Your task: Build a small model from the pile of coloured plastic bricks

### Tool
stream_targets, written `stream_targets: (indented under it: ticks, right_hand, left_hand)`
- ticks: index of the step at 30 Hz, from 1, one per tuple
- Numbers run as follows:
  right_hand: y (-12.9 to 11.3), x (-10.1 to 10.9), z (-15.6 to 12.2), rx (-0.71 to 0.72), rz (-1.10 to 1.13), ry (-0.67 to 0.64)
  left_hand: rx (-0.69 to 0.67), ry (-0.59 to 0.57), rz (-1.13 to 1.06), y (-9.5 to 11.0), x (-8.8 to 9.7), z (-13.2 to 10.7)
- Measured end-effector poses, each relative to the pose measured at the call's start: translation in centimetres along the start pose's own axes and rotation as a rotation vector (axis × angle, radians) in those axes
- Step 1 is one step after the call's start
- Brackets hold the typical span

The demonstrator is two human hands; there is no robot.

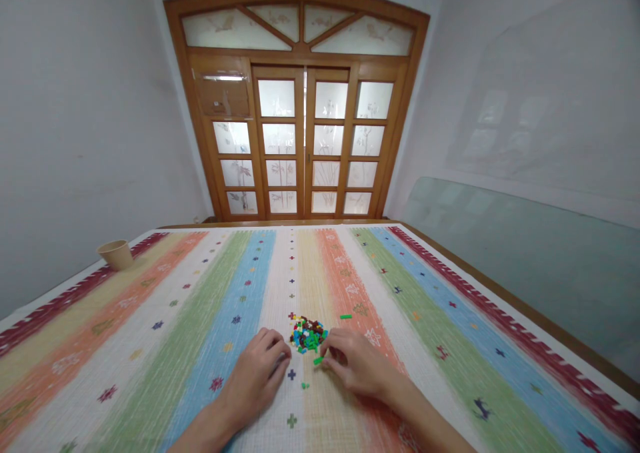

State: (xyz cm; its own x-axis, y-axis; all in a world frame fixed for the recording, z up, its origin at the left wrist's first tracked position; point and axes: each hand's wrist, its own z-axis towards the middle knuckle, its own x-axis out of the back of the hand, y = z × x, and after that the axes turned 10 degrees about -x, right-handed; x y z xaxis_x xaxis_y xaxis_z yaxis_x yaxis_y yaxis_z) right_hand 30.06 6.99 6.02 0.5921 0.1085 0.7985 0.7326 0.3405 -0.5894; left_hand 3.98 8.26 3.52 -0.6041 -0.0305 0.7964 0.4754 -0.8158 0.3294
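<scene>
A small heap of mixed-colour plastic bricks (307,335) lies on a striped woven cloth (150,366), just between my hands. My left hand (257,373) rests left of the heap with its fingers curled, and nothing shows in them. My right hand (357,363) reaches in from the right, its fingertips at a green brick (318,360) by the heap's lower edge. Another green brick (346,317) lies apart beyond my right hand, and a tiny green piece (305,385) sits between my hands, nearer me.
A tan paper cup (116,255) lies tilted on the cloth's far left corner. White walls flank the table, with a glass panel (480,239) leaning along the right wall. A wooden door with frosted panes (300,139) stands beyond the table's far edge.
</scene>
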Motion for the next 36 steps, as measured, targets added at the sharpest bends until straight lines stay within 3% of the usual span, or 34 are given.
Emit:
stream_targets:
  ticks: [18,36]
  right_hand:
    - [2.9,1.6,1.0,-0.285,-0.132,0.239]
    - [3.2,1.8,1.2,-0.48,-0.256,0.212]
  left_hand:
    - [-0.014,0.004,0.004,0.0,-0.1,0.0]
    - [-0.02,0.019,0.003,0.1,0.1,0.0]
